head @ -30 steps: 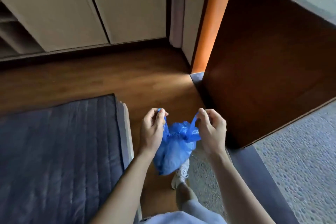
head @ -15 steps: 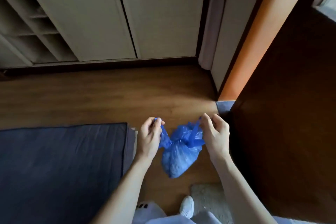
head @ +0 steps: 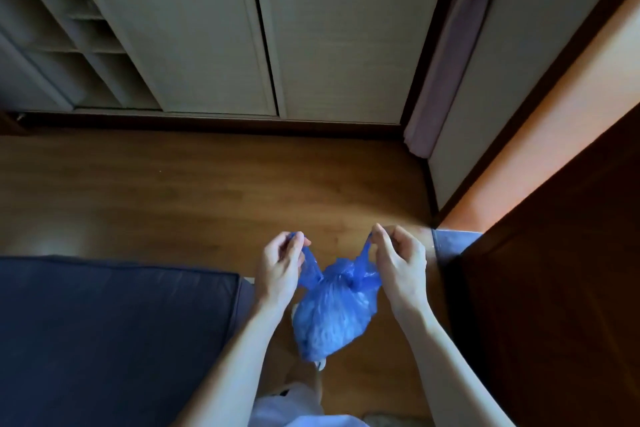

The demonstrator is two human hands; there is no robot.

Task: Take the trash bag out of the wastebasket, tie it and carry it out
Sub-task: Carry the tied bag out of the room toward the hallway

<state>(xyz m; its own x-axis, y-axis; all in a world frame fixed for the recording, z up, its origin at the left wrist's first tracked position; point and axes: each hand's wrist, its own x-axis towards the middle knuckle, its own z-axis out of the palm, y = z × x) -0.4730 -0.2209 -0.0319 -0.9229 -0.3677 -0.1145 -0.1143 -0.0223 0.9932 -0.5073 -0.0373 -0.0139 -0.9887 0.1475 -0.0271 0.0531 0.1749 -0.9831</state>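
Observation:
A small blue trash bag hangs in the air between my hands, above the wooden floor. Its top is gathered into a knot with two ears stretched out sideways. My left hand pinches the left ear between thumb and fingers. My right hand pinches the right ear the same way. The bag's full body droops below the knot. No wastebasket is in view.
A dark blue mat covers the floor at the left. Pale closet doors and open shelves stand ahead. A dark wooden door stands open at the right, with an orange frame beside it. My shoe shows under the bag.
My hands have pulled apart, stretching the two ears and tightening the knot. The view has swung left, away from the open doorway and the pebbled ground outside.

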